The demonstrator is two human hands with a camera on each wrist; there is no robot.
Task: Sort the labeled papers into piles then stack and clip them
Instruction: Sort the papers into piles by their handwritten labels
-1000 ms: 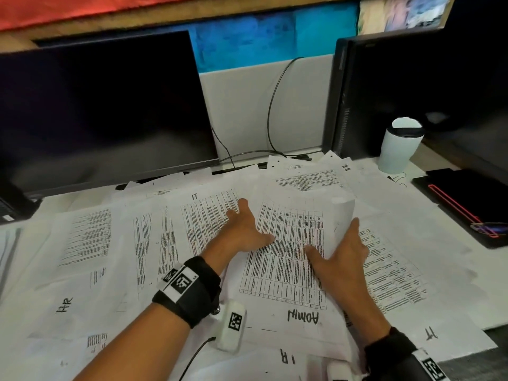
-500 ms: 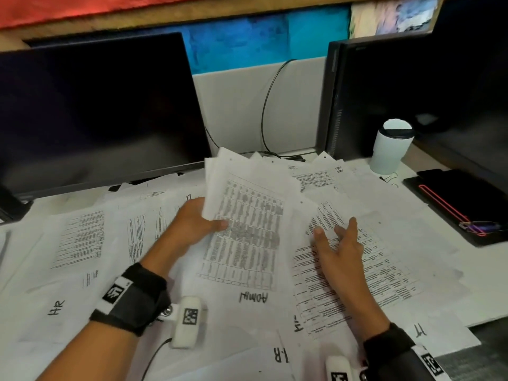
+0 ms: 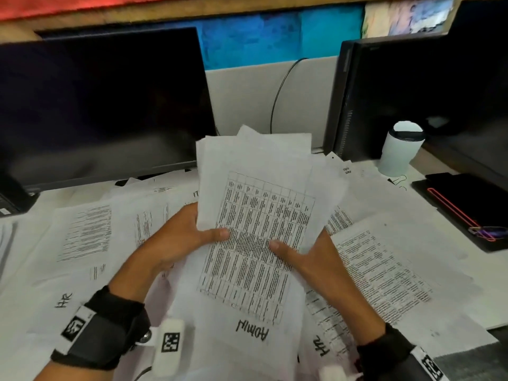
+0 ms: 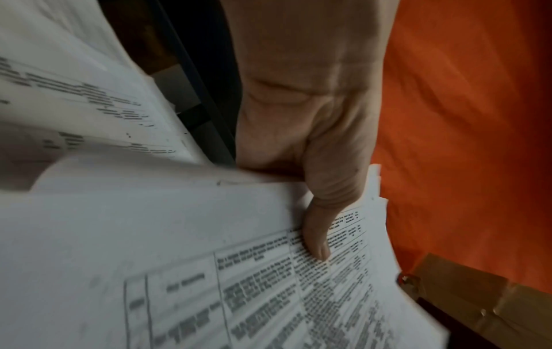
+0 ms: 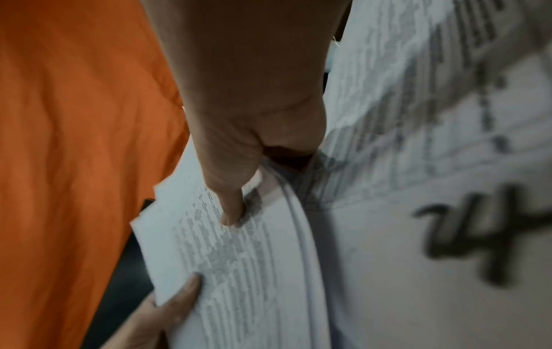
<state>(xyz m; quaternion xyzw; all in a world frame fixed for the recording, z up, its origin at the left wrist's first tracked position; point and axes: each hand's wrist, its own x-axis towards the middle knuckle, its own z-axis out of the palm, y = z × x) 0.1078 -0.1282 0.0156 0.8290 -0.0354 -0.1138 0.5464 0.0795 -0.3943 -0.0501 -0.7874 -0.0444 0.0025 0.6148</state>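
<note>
A bundle of printed sheets marked ADMIN (image 3: 255, 243) is lifted off the desk and tilted up toward me. My left hand (image 3: 187, 237) grips its left edge, thumb on top of the table print (image 4: 316, 236). My right hand (image 3: 305, 257) pinches the right edge, thumb on the front (image 5: 233, 207), fingers hidden behind the sheets. More labeled papers lie spread on the desk: one marked HR (image 3: 82, 243) at the left, another HR sheet (image 3: 330, 334) under the bundle, and a printed sheet (image 3: 384, 270) at the right.
A dark monitor (image 3: 101, 105) stands at the back left and a black computer tower (image 3: 412, 92) at the back right. A white cup with a black lid (image 3: 398, 152) sits by the tower. A black device with a red outline (image 3: 467, 207) lies at the right edge.
The ADMIN bundle has risen from flat on the desk to upright in both hands. My right hand left the sheets on the right and took the bundle's right edge.
</note>
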